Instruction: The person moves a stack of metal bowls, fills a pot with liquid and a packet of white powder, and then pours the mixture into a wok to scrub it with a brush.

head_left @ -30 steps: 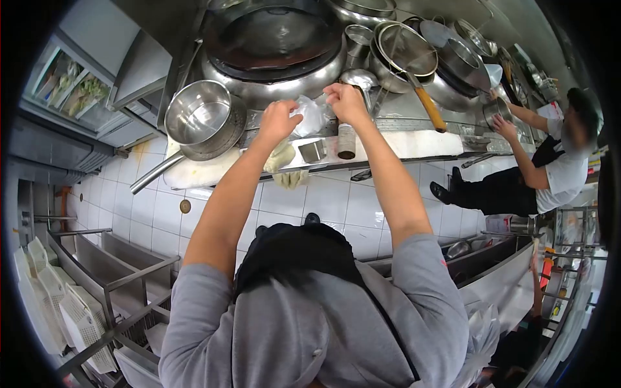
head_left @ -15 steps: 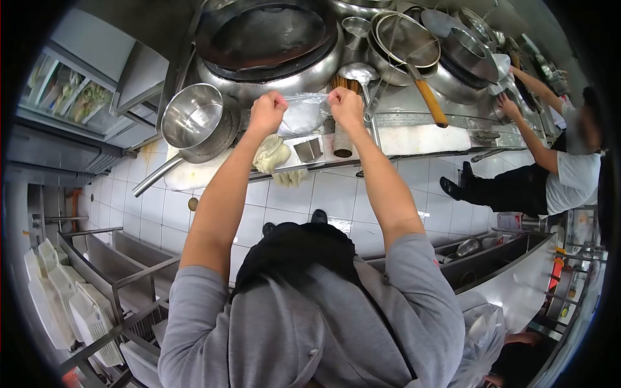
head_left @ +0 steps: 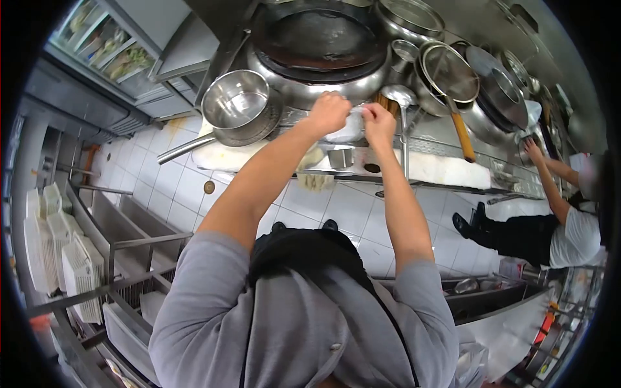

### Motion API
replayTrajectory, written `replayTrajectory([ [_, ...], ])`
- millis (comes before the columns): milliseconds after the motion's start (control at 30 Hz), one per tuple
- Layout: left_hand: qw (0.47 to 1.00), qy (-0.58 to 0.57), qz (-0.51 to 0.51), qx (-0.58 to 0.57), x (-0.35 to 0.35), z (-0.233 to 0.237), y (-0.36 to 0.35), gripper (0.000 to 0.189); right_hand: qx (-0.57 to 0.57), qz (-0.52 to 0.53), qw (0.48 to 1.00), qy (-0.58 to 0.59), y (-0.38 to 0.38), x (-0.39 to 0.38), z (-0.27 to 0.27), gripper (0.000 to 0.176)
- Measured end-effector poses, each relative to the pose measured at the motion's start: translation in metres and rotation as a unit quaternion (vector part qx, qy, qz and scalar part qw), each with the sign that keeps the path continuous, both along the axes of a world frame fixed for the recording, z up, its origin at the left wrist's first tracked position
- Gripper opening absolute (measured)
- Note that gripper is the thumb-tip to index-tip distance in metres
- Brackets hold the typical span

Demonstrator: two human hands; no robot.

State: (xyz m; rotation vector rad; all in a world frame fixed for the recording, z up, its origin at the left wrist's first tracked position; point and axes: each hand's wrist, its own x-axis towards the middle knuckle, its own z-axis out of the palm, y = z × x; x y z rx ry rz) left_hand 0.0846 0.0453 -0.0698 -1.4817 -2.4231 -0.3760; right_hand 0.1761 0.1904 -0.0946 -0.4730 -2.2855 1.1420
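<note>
A clear plastic bag point(head_left: 347, 131) with whitish contents hangs between my hands above the stove's front edge. My left hand point(head_left: 330, 113) is closed on its top from the left. On the other side, my right hand point(head_left: 378, 121) pinches the bag's upper right corner. Just below the bag stands a small square metal container point(head_left: 340, 158). A pale cloth point(head_left: 315, 181) hangs over the edge below my left wrist. The ladle point(head_left: 402, 97) lies to the right of my right hand.
Left of my arms sits a steel saucepan point(head_left: 236, 100), its handle jutting over the floor. A dark wok point(head_left: 320, 42) is behind my hands. Strainers point(head_left: 451, 72) rest at the right. A co-worker in a white shirt point(head_left: 576, 236) stands at the far right.
My hands have come closer together, and the bag's top is no longer stretched wide between them. The view has shifted, so the stove appears farther right. The co-worker's arms have changed position.
</note>
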Motion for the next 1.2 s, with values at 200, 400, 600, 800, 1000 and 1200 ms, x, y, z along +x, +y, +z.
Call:
replayTrajectory([
  [200, 0.997, -0.033, -0.056, 0.044, -0.009, 0.058, -0.004, 0.016, -0.357, -0.133, 0.907, 0.182, -0.029, 0.025, -0.036, 0.037],
  [400, 0.974, -0.205, -0.065, 0.074, -0.034, 0.154, -0.038, 0.021, -0.705, 0.228, 0.658, 0.136, -0.061, 0.016, 0.007, 0.086],
  [600, 0.935, -0.331, -0.056, 0.116, -0.089, 0.148, -0.109, 0.021, -0.692, 0.314, 0.643, 0.098, -0.1, -0.027, 0.034, 0.077],
  [800, 0.932, -0.337, 0.051, 0.122, -0.119, 0.117, -0.184, 0.022, -0.575, 0.191, 0.775, 0.177, -0.15, -0.065, 0.046, 0.066],
  [1000, 0.872, -0.432, 0.106, 0.203, -0.129, 0.075, -0.229, 0.023, -0.421, 0.181, 0.874, 0.159, -0.176, -0.091, 0.045, 0.069],
  [1200, 0.8, -0.522, 0.11, 0.275, -0.131, 0.039, -0.247, 0.024, -0.297, 0.176, 0.93, 0.125, -0.183, -0.107, 0.043, 0.063],
])
